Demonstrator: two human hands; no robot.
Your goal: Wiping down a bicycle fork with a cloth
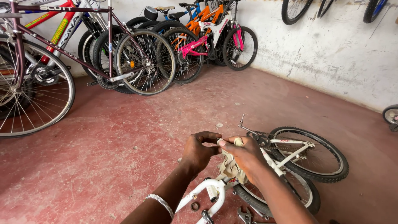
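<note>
— Beige rag (229, 166), soft and limp, is bunched in the right hand (244, 155) just above the white bicycle frame (211, 188) lying on the floor.

— And the left hand (199, 151)?

— Fingers pinched narrow beside the right, on something too small to tell. The rag looks light; grip it anywhere.

— Room?

— Open red floor (124, 149) left of the frame; wheel (309, 153) right, a wrench (244, 215) and ring (195, 206) below.

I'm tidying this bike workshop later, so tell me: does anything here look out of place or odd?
The small white bike lies flat on the red floor while the others stand against the wall. A metal ring and a wrench lie loose beside its frame. Both hands, left hand and right hand, hold a dirty rag over it.
</note>
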